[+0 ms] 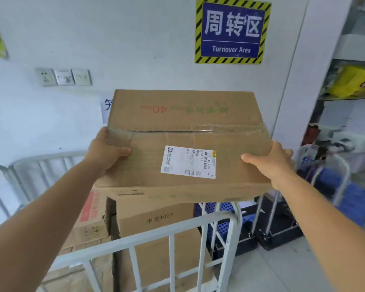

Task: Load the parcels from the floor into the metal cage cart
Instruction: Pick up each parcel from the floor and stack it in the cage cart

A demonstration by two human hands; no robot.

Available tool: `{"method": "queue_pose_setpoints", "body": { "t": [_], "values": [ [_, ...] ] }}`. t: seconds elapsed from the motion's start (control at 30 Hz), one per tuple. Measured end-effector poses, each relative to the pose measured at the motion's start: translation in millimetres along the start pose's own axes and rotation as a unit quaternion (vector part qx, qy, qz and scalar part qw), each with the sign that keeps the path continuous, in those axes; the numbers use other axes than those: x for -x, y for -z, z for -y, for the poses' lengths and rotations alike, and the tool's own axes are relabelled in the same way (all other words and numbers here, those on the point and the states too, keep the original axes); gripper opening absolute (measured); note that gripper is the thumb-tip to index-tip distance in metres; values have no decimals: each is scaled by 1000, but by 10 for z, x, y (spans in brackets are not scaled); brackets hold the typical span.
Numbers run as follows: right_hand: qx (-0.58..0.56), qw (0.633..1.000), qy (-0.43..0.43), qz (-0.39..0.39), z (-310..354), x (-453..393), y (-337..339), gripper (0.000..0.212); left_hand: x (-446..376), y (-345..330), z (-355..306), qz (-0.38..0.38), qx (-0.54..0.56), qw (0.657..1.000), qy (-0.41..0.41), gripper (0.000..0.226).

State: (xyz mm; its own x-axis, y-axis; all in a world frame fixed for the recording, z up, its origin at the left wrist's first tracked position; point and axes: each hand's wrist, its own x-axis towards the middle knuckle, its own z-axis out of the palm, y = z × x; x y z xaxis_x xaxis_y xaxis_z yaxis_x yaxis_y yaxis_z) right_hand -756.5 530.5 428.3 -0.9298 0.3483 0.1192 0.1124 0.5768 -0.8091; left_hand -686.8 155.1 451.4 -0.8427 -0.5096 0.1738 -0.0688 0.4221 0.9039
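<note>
Bars of the metal cage cart (156, 234) cross nearest you at 6 o'clock, with stacked cartons (154, 220) inside it just beyond the rail. Above them you hold the cardboard parcel (183, 144) level in mid-air: your left hand (105, 152) clamps its 9 o'clock edge, thumb on top, your right hand (272, 163) grips the 3 o'clock edge the same way, other fingers hidden underneath. Farther off at 12 o'clock hangs the "Turnover Area" sign (231, 30), with shelving (350, 85) at 2 o'clock.
</note>
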Motion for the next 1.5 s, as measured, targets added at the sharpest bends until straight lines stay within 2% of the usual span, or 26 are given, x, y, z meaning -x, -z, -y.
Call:
{"method": "queue_pose_setpoints", "body": {
  "t": [0.1,0.23,0.43,0.57,0.7,0.9,1.03,1.2,1.5],
  "values": [
    [8,999,15,36,172,-226,-433,93,-224,103,218,-32,4,999,31,92],
    [18,995,35,87,339,-577,-960,91,-558,121,522,-62,-4,995,72,95],
    [46,986,33,159,319,-1077,-1663,88,-925,-97,988,-75,-16,987,143,88],
    [90,973,9,213,145,-1248,-2116,89,-1016,-277,1426,-68,-34,975,210,95],
    [144,956,-16,254,-128,-1364,-2571,96,-1056,-484,1844,-49,-53,960,269,81],
    [206,930,-68,296,-492,-1435,-3185,105,-1222,-741,2615,-9,-46,941,336,95],
    [253,911,-101,309,-680,-1481,-3528,99,-1340,-882,3101,27,-52,926,373,99],
    [285,886,-163,328,-1018,-1519,-3917,102,-1461,-1118,3569,69,-60,916,390,95],
    [292,863,-235,338,-1772,-1515,-4464,106,-1459,-1560,4280,103,-72,894,430,97]
  ]
}}
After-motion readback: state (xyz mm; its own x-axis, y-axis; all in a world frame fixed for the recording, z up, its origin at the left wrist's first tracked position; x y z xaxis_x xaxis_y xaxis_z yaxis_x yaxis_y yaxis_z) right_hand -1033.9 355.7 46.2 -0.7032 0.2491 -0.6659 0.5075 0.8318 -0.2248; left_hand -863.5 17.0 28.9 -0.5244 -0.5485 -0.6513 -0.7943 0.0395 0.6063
